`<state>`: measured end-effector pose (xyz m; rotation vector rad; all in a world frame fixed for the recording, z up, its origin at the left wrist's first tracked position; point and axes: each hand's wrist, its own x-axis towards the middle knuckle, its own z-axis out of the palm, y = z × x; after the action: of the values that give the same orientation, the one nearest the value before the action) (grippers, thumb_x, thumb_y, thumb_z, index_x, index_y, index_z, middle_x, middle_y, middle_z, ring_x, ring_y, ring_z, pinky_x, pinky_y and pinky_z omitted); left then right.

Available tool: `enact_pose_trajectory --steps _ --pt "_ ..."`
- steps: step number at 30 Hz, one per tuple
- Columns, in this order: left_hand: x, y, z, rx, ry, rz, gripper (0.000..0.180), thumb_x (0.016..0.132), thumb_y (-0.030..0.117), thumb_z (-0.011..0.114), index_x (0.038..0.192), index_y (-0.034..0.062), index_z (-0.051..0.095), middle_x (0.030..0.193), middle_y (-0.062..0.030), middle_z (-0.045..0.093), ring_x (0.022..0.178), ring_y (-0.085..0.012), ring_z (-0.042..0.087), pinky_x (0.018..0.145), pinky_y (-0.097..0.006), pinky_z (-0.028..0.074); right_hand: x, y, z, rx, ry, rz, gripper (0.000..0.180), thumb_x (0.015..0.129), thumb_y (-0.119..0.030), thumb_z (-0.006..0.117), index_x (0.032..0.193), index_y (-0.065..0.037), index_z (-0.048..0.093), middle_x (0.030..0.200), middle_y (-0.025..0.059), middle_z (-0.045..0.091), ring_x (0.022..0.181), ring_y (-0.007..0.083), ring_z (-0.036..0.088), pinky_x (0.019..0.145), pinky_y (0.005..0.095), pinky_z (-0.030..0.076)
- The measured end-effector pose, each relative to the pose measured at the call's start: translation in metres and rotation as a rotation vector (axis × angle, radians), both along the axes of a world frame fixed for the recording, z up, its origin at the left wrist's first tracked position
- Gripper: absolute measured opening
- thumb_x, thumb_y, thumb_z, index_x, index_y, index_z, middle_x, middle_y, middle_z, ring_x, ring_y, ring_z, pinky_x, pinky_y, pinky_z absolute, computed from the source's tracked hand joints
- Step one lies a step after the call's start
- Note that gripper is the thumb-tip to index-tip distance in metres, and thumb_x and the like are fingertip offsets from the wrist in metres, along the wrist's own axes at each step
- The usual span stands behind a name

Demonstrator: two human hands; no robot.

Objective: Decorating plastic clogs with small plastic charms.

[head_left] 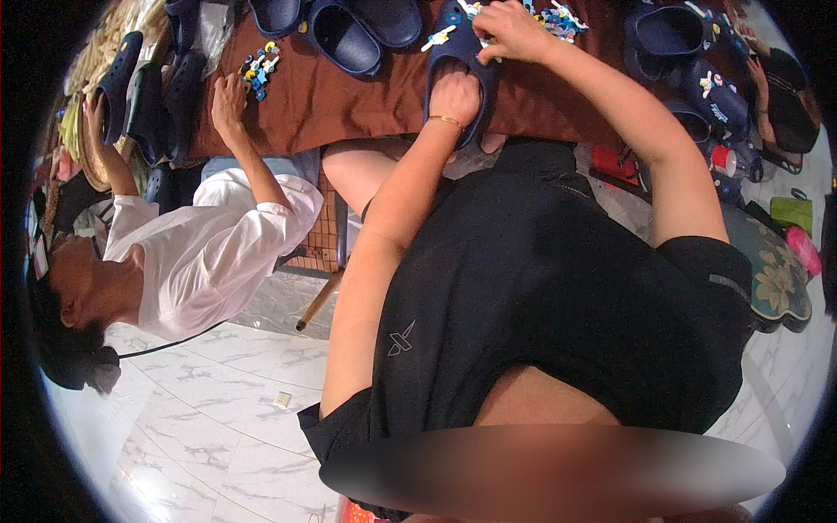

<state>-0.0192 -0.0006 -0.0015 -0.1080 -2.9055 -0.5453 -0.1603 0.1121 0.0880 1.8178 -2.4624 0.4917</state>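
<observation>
A navy clog (449,54) lies on the brown cloth in front of me, its toe pointing away. My left hand (456,96) is inside the clog's opening, and its fingers are hidden there. At the toe, my right hand (516,33) is bent with the fingertips pinched together at a small white and blue shoe charm (472,9). A white and yellow charm (438,37) sits on the left side of the clog's upper. Beside my right hand, a pile of small coloured charms (562,22) is spread on the cloth.
The brown cloth (392,109) covers the table. More navy clogs (344,39) lie at the far left, and others with charms (719,96) at the right. On my left, a co-worker in a white shirt (218,253) reaches to another charm pile (259,70). Another person's arm shows at far right.
</observation>
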Motion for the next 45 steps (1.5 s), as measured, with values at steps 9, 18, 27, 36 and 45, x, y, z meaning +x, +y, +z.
enact_pose_trajectory --steps 9,18,27,36,45 --pt "0.005 -0.002 -0.012 -0.071 0.035 0.054 0.020 0.071 0.014 0.042 0.064 0.0023 0.057 0.069 -0.0155 0.056 0.067 -0.0289 0.055 0.063 -0.039 0.044 0.010 -0.022 0.013 0.134 0.250 0.312 0.032 0.056 -0.040 0.066 0.068 -0.012 0.054 0.072 0.0017 0.053 0.079 0.0209 0.050 0.070 0.0361 0.036" --pt "0.001 0.003 0.010 -0.018 -0.095 0.003 0.016 0.074 0.013 0.040 0.071 0.0044 0.053 0.075 -0.0147 0.055 0.074 -0.0305 0.055 0.068 -0.040 0.044 0.053 0.050 -0.060 -0.202 -0.412 -0.516 0.035 0.067 -0.041 0.062 0.066 -0.006 0.057 0.067 0.0109 0.057 0.064 0.0281 0.055 0.058 0.0375 0.043" --pt "-0.003 -0.013 0.018 0.263 -0.153 -0.007 0.016 0.069 0.012 0.047 0.073 -0.0030 0.053 0.076 -0.0244 0.053 0.076 -0.0396 0.050 0.070 -0.045 0.040 0.132 0.026 -0.045 0.185 -0.759 -0.726 0.053 0.062 -0.052 0.058 0.076 -0.001 0.062 0.076 0.0198 0.060 0.072 0.0307 0.059 0.064 0.0387 0.046" --pt "0.036 -0.011 0.115 1.078 -0.141 -0.120 0.022 0.082 0.004 0.045 0.101 -0.0028 0.055 0.095 -0.0098 0.058 0.090 -0.0153 0.054 0.080 -0.026 0.041 0.124 0.031 -0.047 -0.091 -0.825 -0.903 0.038 0.068 -0.028 0.050 0.078 0.007 0.057 0.084 0.0271 0.056 0.081 0.0385 0.056 0.073 0.0425 0.044" --pt "0.035 -0.057 0.093 0.927 0.093 0.197 0.023 0.082 0.004 0.047 0.103 -0.0040 0.053 0.100 -0.0100 0.057 0.093 -0.0164 0.053 0.084 -0.027 0.040 0.033 0.116 0.019 -0.690 -0.271 -1.052 0.029 0.069 -0.024 0.048 0.063 0.005 0.051 0.069 0.0253 0.055 0.065 0.0417 0.053 0.061 0.0465 0.043"
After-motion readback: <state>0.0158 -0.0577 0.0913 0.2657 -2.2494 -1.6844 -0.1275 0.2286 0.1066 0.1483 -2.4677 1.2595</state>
